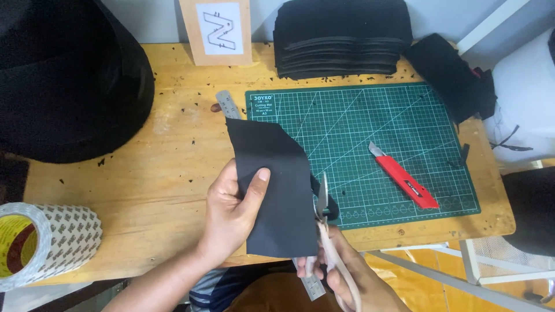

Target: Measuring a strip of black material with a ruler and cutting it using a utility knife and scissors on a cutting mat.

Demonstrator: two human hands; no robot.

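Observation:
My left hand [231,216] pinches a dark grey sheet of foam-like material [272,185] by its left edge, thumb on top, and holds it upright above the table's near edge. My right hand [347,277] grips pale-handled scissors [325,231]. Their blades stand at the sheet's right edge, about halfway up. Behind the sheet lies a metal ruler [228,105], most of it hidden; its lower end shows near my right hand.
A green cutting mat [404,115] carries a red utility knife [403,176]. At the back of the wooden table [144,173] stands a stack of black sheets [341,37] beside a cardboard template [217,29]. Left: a black roll [63,81], a tape roll [40,242].

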